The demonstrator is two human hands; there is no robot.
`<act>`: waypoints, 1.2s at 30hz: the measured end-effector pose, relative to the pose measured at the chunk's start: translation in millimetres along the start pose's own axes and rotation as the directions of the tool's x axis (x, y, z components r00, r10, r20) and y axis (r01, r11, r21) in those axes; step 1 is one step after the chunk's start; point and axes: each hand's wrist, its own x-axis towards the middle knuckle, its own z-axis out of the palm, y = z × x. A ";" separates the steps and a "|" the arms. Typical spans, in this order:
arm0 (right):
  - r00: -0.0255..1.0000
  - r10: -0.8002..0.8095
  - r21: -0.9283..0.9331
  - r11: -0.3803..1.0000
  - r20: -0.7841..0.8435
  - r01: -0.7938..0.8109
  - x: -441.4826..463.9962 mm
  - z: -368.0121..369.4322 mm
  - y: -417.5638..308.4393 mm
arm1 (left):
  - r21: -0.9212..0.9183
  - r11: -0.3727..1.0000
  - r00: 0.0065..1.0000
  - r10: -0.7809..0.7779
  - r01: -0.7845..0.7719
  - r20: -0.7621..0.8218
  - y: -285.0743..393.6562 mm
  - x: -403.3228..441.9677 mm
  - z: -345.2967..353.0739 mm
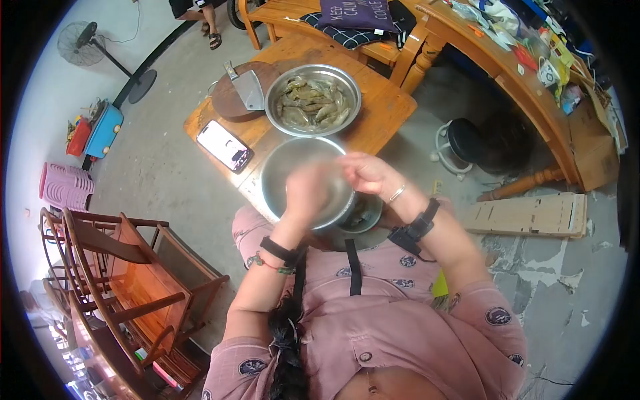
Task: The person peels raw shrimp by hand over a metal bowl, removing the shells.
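Observation:
Over an empty-looking metal bowl (pixel 274 175) at the near edge of the wooden table, my left hand (pixel 307 195) is smeared by motion, and its fingers cannot be made out. My right hand (pixel 365 175) is at the bowl's right rim with its fingers curled together; whatever is in them is too small or blurred to name. Beyond it, a second metal bowl (pixel 356 85) holds a heap of raw shrimp (pixel 313 103). Partly hidden under my right wrist, another container (pixel 371 217) sits lower down, with dark contents.
A cleaver (pixel 249 90) lies on a round chopping board (pixel 230 107) at the table's back left. Near the left edge is a lit phone (pixel 225 145). A stool (pixel 460 148) and a large desk (pixel 493 60) stand to the right, a wooden chair (pixel 143 280) to the left.

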 end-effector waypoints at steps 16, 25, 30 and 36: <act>0.995 -0.064 -0.440 0.898 -0.078 0.023 -18.6 22.4 23.0 | 0.143 0.986 0.983 -0.060 0.086 -0.175 -11.8 10.0 3.2; 0.688 -0.675 -0.916 -0.398 0.265 -0.038 -58.6 -40.6 22.2 | -0.038 0.949 0.947 -0.314 0.312 -0.064 -38.9 -0.9 13.0; 0.767 -0.636 -0.910 -0.363 0.084 -0.201 -57.1 -89.2 41.8 | 0.027 0.963 0.964 -0.267 0.267 -0.003 -33.7 -1.9 19.4; 0.856 -0.513 -0.891 -0.415 0.061 -0.185 -49.7 -121.6 56.2 | 0.121 0.963 0.961 -0.253 0.239 0.113 -15.9 3.7 11.7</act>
